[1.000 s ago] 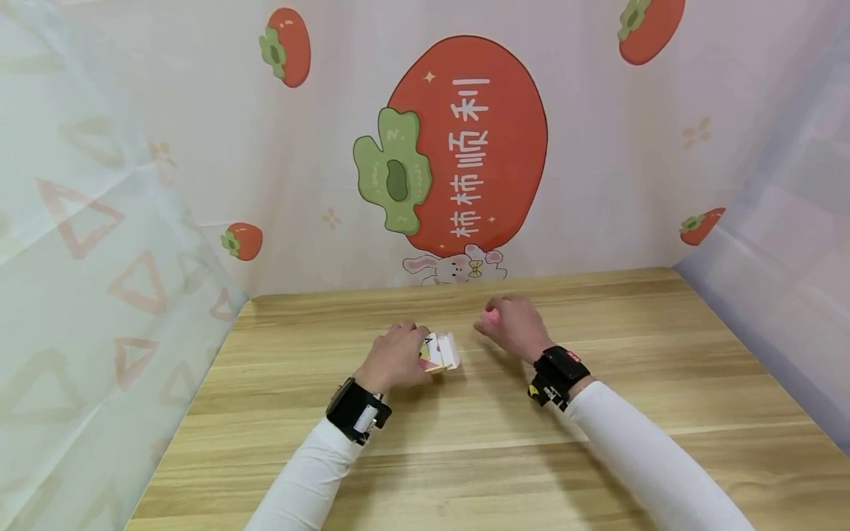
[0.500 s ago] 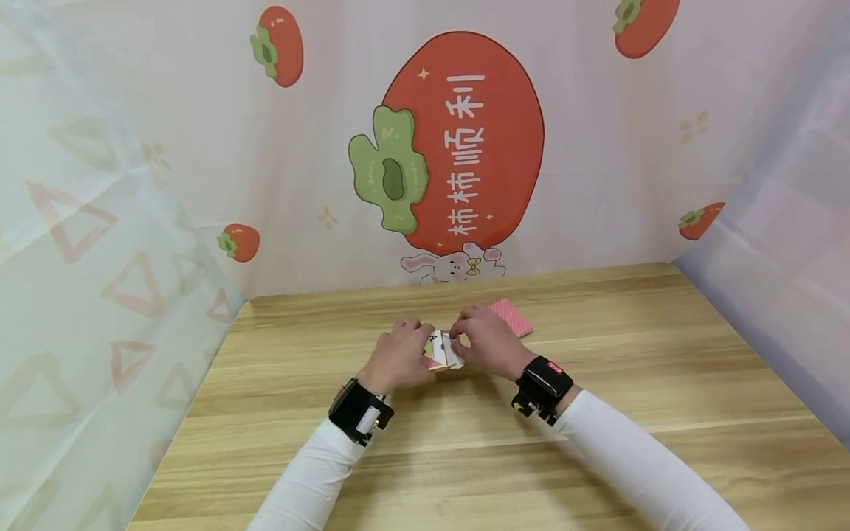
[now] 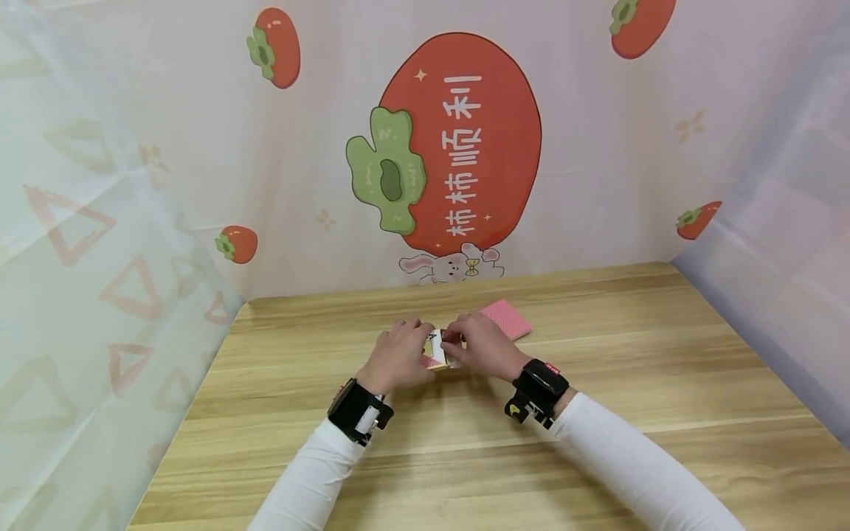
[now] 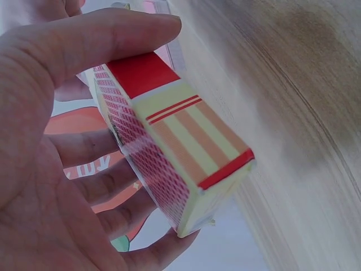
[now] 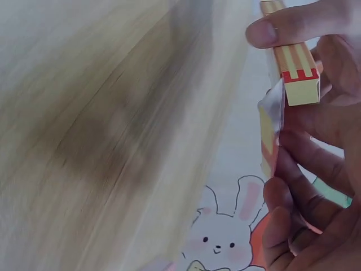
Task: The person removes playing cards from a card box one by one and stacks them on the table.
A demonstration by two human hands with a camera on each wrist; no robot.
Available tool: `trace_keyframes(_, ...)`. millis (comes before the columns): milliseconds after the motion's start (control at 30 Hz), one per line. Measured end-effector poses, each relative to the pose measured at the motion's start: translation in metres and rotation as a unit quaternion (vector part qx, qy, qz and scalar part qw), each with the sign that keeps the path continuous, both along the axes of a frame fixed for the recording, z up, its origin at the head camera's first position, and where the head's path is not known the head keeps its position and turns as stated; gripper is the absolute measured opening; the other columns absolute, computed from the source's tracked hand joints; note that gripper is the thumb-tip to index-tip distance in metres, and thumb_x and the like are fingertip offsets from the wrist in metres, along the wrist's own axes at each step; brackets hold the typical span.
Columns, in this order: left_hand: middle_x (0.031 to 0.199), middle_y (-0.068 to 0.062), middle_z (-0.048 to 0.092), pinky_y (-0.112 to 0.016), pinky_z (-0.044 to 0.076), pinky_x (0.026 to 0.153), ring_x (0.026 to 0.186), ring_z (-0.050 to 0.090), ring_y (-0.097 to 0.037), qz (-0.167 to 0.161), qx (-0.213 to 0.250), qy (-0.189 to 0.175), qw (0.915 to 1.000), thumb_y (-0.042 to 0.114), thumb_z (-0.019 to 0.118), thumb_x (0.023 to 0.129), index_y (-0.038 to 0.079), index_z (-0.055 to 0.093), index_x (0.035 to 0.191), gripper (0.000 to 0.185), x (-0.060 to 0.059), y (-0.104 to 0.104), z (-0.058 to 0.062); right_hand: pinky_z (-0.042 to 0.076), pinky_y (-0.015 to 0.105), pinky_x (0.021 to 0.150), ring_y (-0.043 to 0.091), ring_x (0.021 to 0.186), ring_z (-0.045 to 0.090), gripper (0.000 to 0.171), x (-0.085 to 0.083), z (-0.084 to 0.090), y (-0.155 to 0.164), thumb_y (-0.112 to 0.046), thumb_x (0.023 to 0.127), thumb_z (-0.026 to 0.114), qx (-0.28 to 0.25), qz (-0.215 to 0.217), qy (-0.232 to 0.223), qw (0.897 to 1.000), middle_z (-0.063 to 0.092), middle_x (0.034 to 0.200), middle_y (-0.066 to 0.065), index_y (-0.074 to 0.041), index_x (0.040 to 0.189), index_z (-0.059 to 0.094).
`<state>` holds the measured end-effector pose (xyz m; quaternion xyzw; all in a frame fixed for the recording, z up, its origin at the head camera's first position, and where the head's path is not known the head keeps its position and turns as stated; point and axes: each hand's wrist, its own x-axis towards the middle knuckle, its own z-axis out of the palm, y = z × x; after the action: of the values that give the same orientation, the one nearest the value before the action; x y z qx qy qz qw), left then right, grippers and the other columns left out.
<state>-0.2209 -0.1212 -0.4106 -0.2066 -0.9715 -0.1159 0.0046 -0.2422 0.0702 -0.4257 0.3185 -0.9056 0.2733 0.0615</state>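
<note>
Over the middle of the wooden table [image 3: 598, 457], both hands meet on a small card box [image 3: 438, 352], which serves as the reference for everything else. The left hand [image 3: 397, 355] grasps the box from its left side: the left wrist view shows the thumb [image 4: 107, 39] laid across the red top edge and the other fingers curled underneath, against the red-patterned face, so the cream and orange striped side with its red bands faces the camera. The box is held just above the tabletop, tilted rather than flat. The right hand [image 3: 483, 345] comes at the box from its right side, with its fingers curled round the end; in the right wrist view the thumb [image 5: 293, 25] presses on the striped edge while the fingers [image 5: 307, 169] sit behind what looks like an opened flap [image 5: 271, 135], though that picture is blurred and the flap's exact position is hard to tell. An "A" mark shows on the white face between the two hands. Just beyond the box and to its right, a stack of red-backed cards [image 3: 507, 318] lies flat on the table, partly hidden by the right hand.
</note>
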Motion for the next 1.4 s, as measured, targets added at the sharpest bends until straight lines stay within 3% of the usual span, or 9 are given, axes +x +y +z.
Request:
trace_keyframes(200,0.114,-0.007,0.06,-0.051,0.05,0.085,0.104,0.056,-0.028,-0.013,-0.001,0.01,0.9999,0.029,0.089,0.07,0.01,0.064,0.131,0.069,0.0,0.001,0.002,0.045,0.024,0.059,0.006,0.065,0.056,0.01,-0.003,-0.001,-0.001,-0.013,0.09,0.078,-0.045,-0.032,-0.068,0.996,0.062,0.072,-0.009,-0.014,0.082,0.071)
trace_keyframes(367,0.114,-0.007,0.06,-0.051,0.05,0.085,0.105,0.056,-0.028,-0.014,-0.004,0.012,0.9998,0.029,0.088,0.07,0.01,0.063,0.132,0.069,0.0,0.002,0.004,0.045,0.025,0.058,0.008,0.064,0.057,0.016,-0.002,-0.002,-0.001,-0.013,0.087,0.08,-0.067,-0.063,-0.092,0.991,0.063,0.072,-0.006,-0.013,0.078,0.067)
trace_keyframes(467,0.114,-0.007,0.061,-0.052,0.05,0.085,0.104,0.056,-0.028,-0.011,-0.005,0.011,0.9999,0.029,0.089,0.07,0.009,0.063,0.131,0.069,-0.001,0.001,0.004,0.049,0.026,0.061,0.009,0.068,0.06,0.017,-0.001,-0.001,0.0,-0.014,0.085,0.083,-0.087,-0.083,-0.115,0.986,0.065,0.076,-0.003,-0.009,0.086,0.067)
trace_keyframes(667,0.116,-0.009,0.061,-0.052,0.051,0.083,0.104,0.057,-0.029,-0.005,-0.008,0.014,0.9998,0.029,0.089,0.07,0.007,0.063,0.131,0.07,-0.002,-0.002,0.002,0.05,0.03,0.06,0.014,0.065,0.062,0.036,-0.001,0.006,0.004,-0.018,0.082,0.086,-0.11,-0.105,-0.167,0.974,0.067,0.077,0.001,-0.004,0.106,0.063)
trace_keyframes(967,0.12,-0.01,0.061,-0.053,0.049,0.089,0.108,0.056,-0.03,0.015,-0.002,0.003,0.9999,0.028,0.089,0.07,0.006,0.063,0.132,0.071,-0.003,-0.006,0.001,0.046,0.031,0.059,0.018,0.065,0.057,0.043,-0.006,0.013,0.019,-0.015,0.087,0.079,-0.095,-0.094,-0.189,0.973,0.063,0.081,0.006,0.002,0.121,0.058)
trace_keyframes(1100,0.121,-0.011,0.061,-0.054,0.049,0.09,0.108,0.056,-0.03,0.015,-0.001,0.002,0.9999,0.027,0.089,0.07,0.006,0.062,0.133,0.071,-0.002,-0.007,0.003,0.052,0.037,0.073,0.025,0.087,0.063,0.045,-0.006,0.019,0.024,-0.019,0.085,0.081,-0.068,-0.078,-0.154,0.983,0.067,0.1,0.01,0.0,0.12,0.061)
trace_keyframes(1233,0.12,-0.011,0.061,-0.055,0.048,0.09,0.109,0.056,-0.03,0.013,-0.001,0.001,0.9999,0.027,0.089,0.071,0.006,0.063,0.132,0.07,-0.002,-0.007,0.003,0.049,0.045,0.094,0.031,0.115,0.057,0.04,-0.006,0.025,0.022,-0.019,0.079,0.087,-0.004,-0.012,-0.073,0.997,0.064,0.12,0.01,-0.008,0.113,0.069)
trace_keyframes(1400,0.121,-0.01,0.061,-0.056,0.048,0.091,0.112,0.056,-0.03,0.012,-0.007,0.0,0.9999,0.027,0.089,0.071,0.007,0.063,0.132,0.069,-0.002,-0.005,0.003,0.045,0.045,0.104,0.03,0.125,0.052,0.039,-0.005,0.029,0.016,-0.016,0.074,0.091,0.075,0.073,-0.012,0.994,0.063,0.125,0.008,-0.011,0.108,0.073)
